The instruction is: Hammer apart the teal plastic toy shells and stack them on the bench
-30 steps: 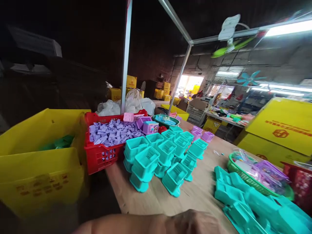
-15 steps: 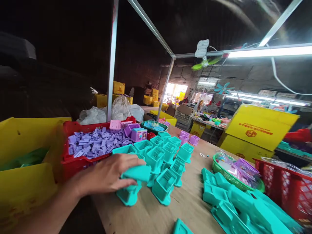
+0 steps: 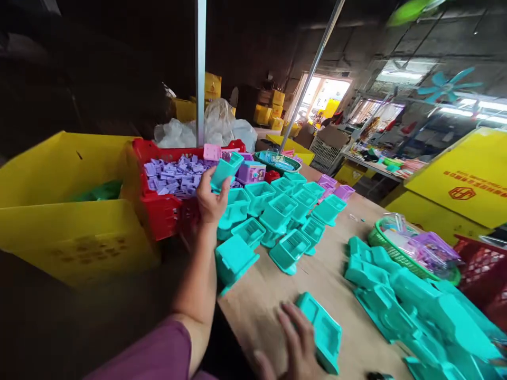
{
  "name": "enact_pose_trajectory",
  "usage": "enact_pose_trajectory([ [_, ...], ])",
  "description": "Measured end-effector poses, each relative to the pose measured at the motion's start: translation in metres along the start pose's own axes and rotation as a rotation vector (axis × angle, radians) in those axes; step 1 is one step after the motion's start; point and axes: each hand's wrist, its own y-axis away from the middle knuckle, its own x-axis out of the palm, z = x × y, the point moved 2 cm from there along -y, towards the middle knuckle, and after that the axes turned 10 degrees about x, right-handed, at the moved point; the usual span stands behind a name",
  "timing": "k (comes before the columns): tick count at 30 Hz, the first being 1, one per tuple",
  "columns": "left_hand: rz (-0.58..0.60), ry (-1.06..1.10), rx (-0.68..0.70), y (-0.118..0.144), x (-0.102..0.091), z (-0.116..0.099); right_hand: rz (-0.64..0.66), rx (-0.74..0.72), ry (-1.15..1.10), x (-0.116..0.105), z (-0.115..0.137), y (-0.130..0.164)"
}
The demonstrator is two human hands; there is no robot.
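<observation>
My left hand (image 3: 214,200) is raised near the red crate, its fingers wrapped round a teal plastic box (image 3: 226,170) held tilted. Beneath and to the right of it, several open-topped teal boxes (image 3: 279,211) stand grouped on the table. At the near left corner of the group, another teal box (image 3: 236,258) shows a closed face. My right hand (image 3: 297,343), partly blurred, is low in the view with its fingers apart. Right beside its fingertips a teal box-shaped part (image 3: 322,330) lies on the table; whether they touch it I cannot tell.
A red crate (image 3: 158,214) of small purple pieces and a yellow carton (image 3: 79,227) stand left. Teal parts (image 3: 412,301) pile up on the right, beside a green basket (image 3: 415,264). A metal post (image 3: 200,74) rises behind the crate.
My left hand has moved up and away from the near teal boxes, a teal box in its grip. My right hand has come into view. The camera has turned and tilted down.
</observation>
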Motion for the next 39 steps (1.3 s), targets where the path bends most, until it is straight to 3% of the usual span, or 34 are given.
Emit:
enact_pose_trajectory([
  [3, 0.018, -0.049, 0.004, 0.023, 0.019, -0.008, 0.198, -0.027, -0.02, 0.031, 0.013, -0.016],
  [5, 0.033, -0.062, 0.019, 0.023, 0.022, -0.008, 0.25, 0.005, -0.005, 0.045, 0.018, -0.034],
  [9, 0.025, -0.099, 0.068, -0.004, 0.004, -0.004, 0.288, -0.008, 0.086, 0.064, 0.026, -0.072],
  [11, 0.083, -0.207, 0.152, -0.026, -0.011, 0.0, 0.323, 0.004, 0.143, 0.072, 0.028, -0.084],
  [13, 0.181, -0.348, 0.21, -0.048, -0.023, 0.014, 0.363, 0.042, 0.177, 0.077, 0.028, -0.091],
  [15, 0.299, -0.442, 0.204, -0.063, -0.032, 0.041, 0.386, 0.085, 0.177, 0.078, 0.028, -0.095],
  [19, 0.69, -0.507, -0.029, -0.069, -0.03, 0.105, 0.347, 0.172, 0.149, 0.074, 0.03, -0.104],
  [21, 0.71, -0.503, -0.044, -0.069, -0.026, 0.108, 0.334, 0.184, 0.146, 0.074, 0.028, -0.107],
  [23, 0.586, -0.462, 0.11, -0.067, -0.025, 0.08, 0.327, 0.159, 0.117, 0.075, 0.021, -0.107],
  [24, 0.509, -0.407, 0.213, -0.062, -0.027, 0.056, 0.311, 0.145, 0.083, 0.075, 0.016, -0.106],
  [25, 0.516, -0.293, 0.32, -0.054, -0.03, 0.029, 0.279, 0.147, 0.036, 0.075, 0.01, -0.104],
  [26, 0.581, -0.091, 0.379, -0.042, -0.034, 0.001, 0.226, 0.169, -0.025, 0.073, 0.003, -0.101],
  [28, 0.869, 0.311, 0.37, -0.009, -0.044, -0.049, 0.096, 0.278, -0.171, 0.068, -0.012, -0.098],
  [31, 1.06, 0.436, 0.386, 0.04, -0.06, -0.097, -0.009, 0.538, -0.392, 0.061, -0.03, -0.1],
  [34, 1.008, 0.382, 0.48, 0.062, -0.061, -0.108, 0.007, 0.681, -0.587, 0.061, -0.04, -0.117],
  [39, 0.888, 0.242, 0.551, 0.05, -0.032, -0.091, -0.01, 0.666, -0.744, 0.082, -0.046, -0.152],
])
